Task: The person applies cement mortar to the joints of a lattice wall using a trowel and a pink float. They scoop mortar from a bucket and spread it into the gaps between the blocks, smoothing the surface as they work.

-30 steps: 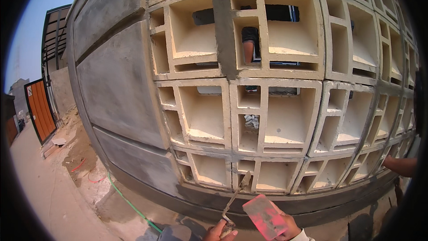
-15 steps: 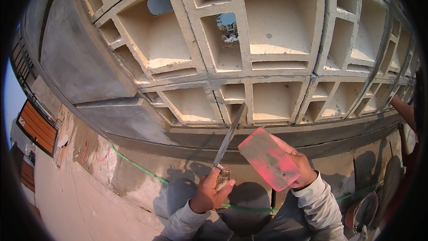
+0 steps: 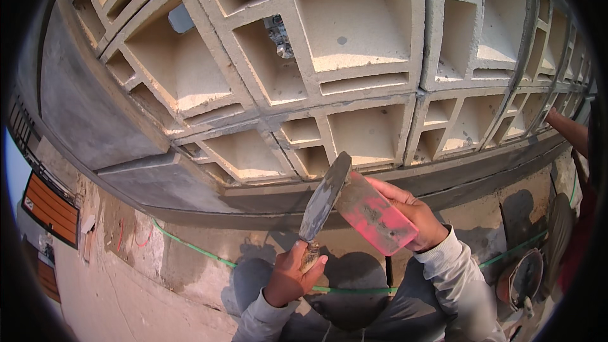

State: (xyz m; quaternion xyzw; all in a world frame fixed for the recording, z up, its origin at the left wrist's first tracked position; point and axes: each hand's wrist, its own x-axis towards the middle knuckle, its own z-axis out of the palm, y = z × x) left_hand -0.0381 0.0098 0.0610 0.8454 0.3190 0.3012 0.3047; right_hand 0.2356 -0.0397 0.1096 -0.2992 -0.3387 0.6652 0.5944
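My left hand (image 3: 286, 280) is closed around the handle of a pointing trowel (image 3: 325, 197), its grey, mortar-smeared blade tilted up and away from me. My right hand (image 3: 418, 220) grips a pink rectangular slab (image 3: 384, 223), perhaps a plastic float, with grey mortar smeared over its face. The blade's right edge lies against or just over the slab's upper left corner; contact is hard to tell. Both tools hang in front of the wall of cream openwork blocks (image 3: 361, 79), above the grey plastered ledge (image 3: 278, 201) along its foot.
Smooth grey concrete (image 3: 104, 107) joins the wall at left. A green hose or cord (image 3: 190, 244) runs along the ground below. At lower right stands a bucket (image 3: 520, 278) with grey stuff inside. Another person's arm (image 3: 568, 132) reaches to the wall at far right.
The trowel blade has turned from nearly edge-on to showing its broad face, and has come to the slab's corner. The slab has shifted slightly down and left. The view has swung a little.
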